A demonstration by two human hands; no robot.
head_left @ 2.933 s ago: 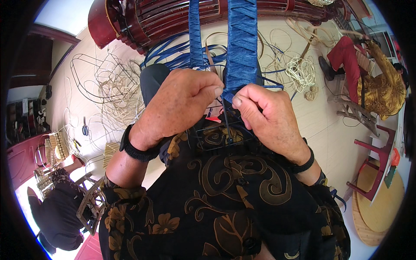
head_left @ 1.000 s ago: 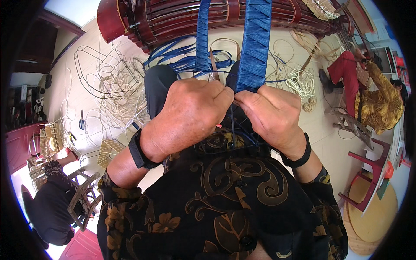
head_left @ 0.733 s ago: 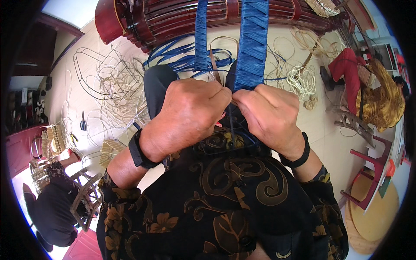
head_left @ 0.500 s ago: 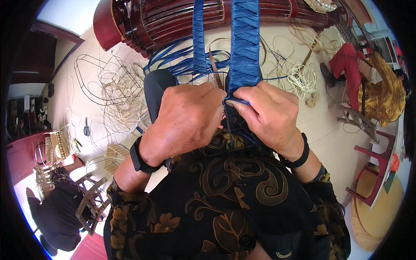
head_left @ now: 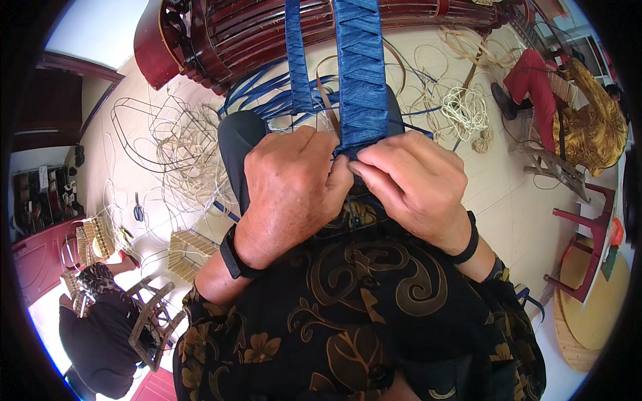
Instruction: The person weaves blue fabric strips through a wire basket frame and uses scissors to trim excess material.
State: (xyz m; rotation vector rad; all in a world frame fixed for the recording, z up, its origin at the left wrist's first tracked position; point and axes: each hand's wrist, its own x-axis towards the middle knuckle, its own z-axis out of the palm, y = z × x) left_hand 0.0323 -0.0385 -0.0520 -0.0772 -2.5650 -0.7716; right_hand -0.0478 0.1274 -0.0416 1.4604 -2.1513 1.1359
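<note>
A wide band [head_left: 362,73] wrapped in blue strips in a zigzag pattern runs from the top of the view down to my hands. My left hand [head_left: 291,180] is closed at its lower end, thumb and forefinger pressed against the blue strip there. On the other side my right hand [head_left: 418,187] pinches the same spot, its fingertips almost touching the left thumb. The strip between the fingers is mostly covered by them. A narrower blue-wrapped band [head_left: 298,60] stands parallel on the left. Thin wires show partly below my hands.
Loose pale strands and wire [head_left: 180,154] lie tangled on the floor at left, near scissors [head_left: 138,208]. Behind the bands is a dark red wooden bench [head_left: 254,37], with blue strips [head_left: 261,93] before it. Co-workers sit at right [head_left: 588,120] and lower left [head_left: 100,334].
The bands have shifted a little to the left in view. My right fingers have come in closer to the left thumb, and the strip that stretched between them is now mostly covered.
</note>
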